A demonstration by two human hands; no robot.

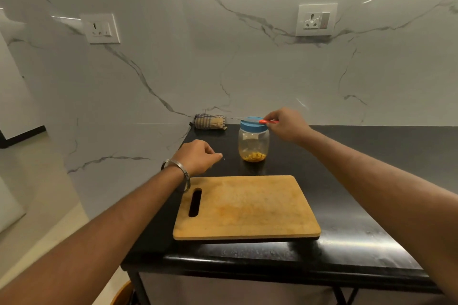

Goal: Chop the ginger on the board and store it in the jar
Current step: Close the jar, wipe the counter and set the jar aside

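Nearest you lies the wooden chopping board (247, 208), bare of ginger, only stained, its handle slot under your left wrist side. It sits at the front edge of the black table (359, 205), between your two forearms.

Just beyond the board's far left corner, your left hand (198, 156) hovers over the table, fingers loosely curled with the tips pinched together; I cannot tell whether it holds a scrap.

Further out, between your hands and nearer your right, stands the clear plastic jar (253, 142) with its blue lid (253, 125) on. The chopped ginger (254, 156) sits in the bottom of it. Your right hand (285, 125) grips the red handle of a small knife (260, 121), whose blade lies flat across the lid.

By my reading, chopping and storing are done, and you are at the closing step. Next, set the knife down safely: a blade resting on that lid could slide off, so steady it.

Past your left hand, a folded checked cloth (210, 121) rests against the marble wall, clear of your path.
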